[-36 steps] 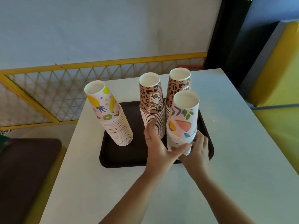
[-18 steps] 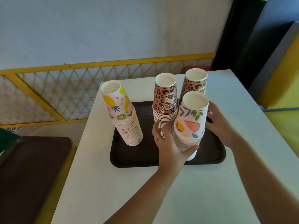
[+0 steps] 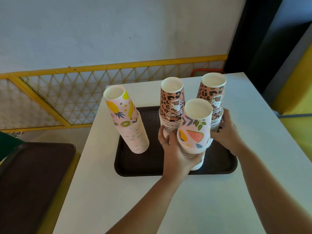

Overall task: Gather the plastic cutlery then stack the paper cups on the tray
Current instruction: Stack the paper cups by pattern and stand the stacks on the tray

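A dark brown tray (image 3: 135,166) lies on the white table (image 3: 202,208) and carries several upside-down stacks of paper cups. A tall fruit-print stack (image 3: 128,125) leans at the tray's left. Two leopard-print stacks stand at the back, one in the middle (image 3: 171,108) and one on the right (image 3: 213,98). A watermelon-print stack (image 3: 195,130) stands at the front. My left hand (image 3: 175,154) grips the lower part of the watermelon stack. My right hand (image 3: 226,132) holds the base of the right leopard stack, fingers curled round it. No cutlery is in view.
A second dark tray (image 3: 30,183) lies on a lower yellow-edged surface at the left. A yellow lattice railing (image 3: 67,98) runs behind the table. A yellow bench (image 3: 295,81) stands to the right. The table's near half holds only my forearms.
My right hand left the watermelon stack's front, swung round its right side and took hold of the right leopard stack. My left hand stayed on the watermelon stack. The view shifted closer.
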Tool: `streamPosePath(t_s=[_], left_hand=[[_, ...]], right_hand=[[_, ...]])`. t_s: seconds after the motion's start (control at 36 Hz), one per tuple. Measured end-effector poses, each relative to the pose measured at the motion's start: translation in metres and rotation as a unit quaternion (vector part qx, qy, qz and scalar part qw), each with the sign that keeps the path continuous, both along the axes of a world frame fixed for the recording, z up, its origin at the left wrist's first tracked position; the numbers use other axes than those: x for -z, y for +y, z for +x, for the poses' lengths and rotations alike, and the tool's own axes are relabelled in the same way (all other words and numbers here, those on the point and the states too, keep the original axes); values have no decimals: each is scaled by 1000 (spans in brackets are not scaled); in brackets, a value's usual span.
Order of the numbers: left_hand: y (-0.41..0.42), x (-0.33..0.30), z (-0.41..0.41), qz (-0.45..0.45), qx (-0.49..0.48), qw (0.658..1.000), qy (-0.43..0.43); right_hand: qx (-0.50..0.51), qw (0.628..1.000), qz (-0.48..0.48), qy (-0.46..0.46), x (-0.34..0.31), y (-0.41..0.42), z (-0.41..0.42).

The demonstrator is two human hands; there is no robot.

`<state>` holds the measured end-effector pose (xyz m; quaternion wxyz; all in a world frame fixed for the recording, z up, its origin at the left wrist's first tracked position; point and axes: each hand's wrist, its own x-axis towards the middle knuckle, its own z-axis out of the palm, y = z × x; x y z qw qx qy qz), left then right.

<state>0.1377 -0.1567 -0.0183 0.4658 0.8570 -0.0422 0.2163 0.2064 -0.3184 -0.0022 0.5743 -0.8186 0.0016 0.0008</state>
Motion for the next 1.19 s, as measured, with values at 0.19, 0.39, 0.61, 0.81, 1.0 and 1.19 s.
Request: streamPosePath(t_s=[0.19,0.39,0.61,0.81,1.0,1.19], left_hand=[[0,-1,8,-8,0,1000,0],[-4,-7,16,7,-6,1000,-7],[4,3,18,13,-29,999,27],[15,3,5,-58,-31,992,106],[26,-4,1,-96,-17,987,129],[25,-13,1,-109,-12,988,113]], right_hand=[[35,999,-19,-14,1,-8,-4],[93,987,-19,-129,-34,-6,-11],[17,926,-152,-345,-126,23,4],[-52,976,-25,-211,-105,48,7],[-56,994,-61,-67,-50,61,6],[-40,998,-33,-24,-33,58,17]])
